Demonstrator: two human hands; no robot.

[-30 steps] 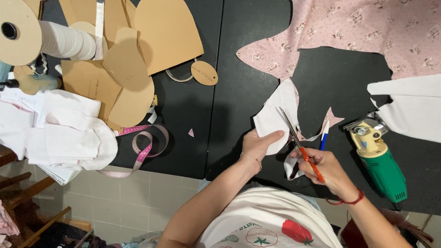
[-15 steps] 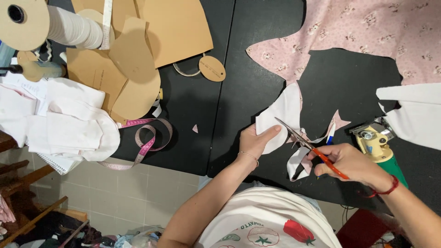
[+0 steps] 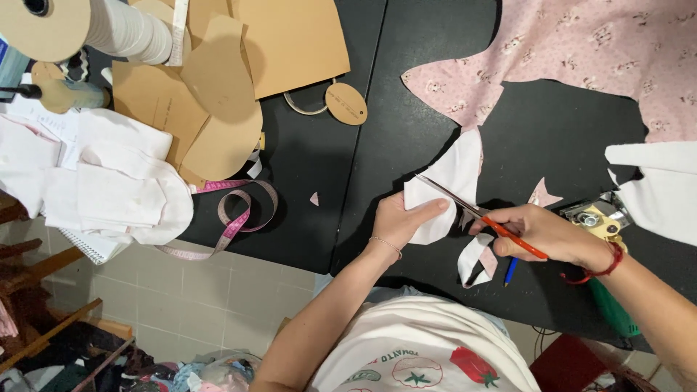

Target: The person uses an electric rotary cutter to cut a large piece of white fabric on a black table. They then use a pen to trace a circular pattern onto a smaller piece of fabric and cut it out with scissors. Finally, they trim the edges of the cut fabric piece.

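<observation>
My left hand (image 3: 401, 218) pinches the lower edge of a white fabric piece (image 3: 451, 174) lying on the black table (image 3: 319, 174). My right hand (image 3: 552, 234) grips orange-handled scissors (image 3: 475, 213), whose open blades reach across the white piece toward its left side. A curled white and pink offcut strip (image 3: 475, 260) hangs below the blades. A blue pen (image 3: 510, 271) lies under my right hand.
A large pink printed fabric (image 3: 581, 51) covers the far right. More white fabric (image 3: 653, 192) and a green-and-yellow electric cutter (image 3: 606, 239) lie right. Cardboard patterns (image 3: 225, 94), a pink tape measure (image 3: 239, 214), folded white pieces (image 3: 109, 189) and a tape roll (image 3: 87, 25) crowd the left.
The scissors have swung flatter and pushed left into the white piece. My right hand has shifted right and lower. My left hand stays on the fabric edge.
</observation>
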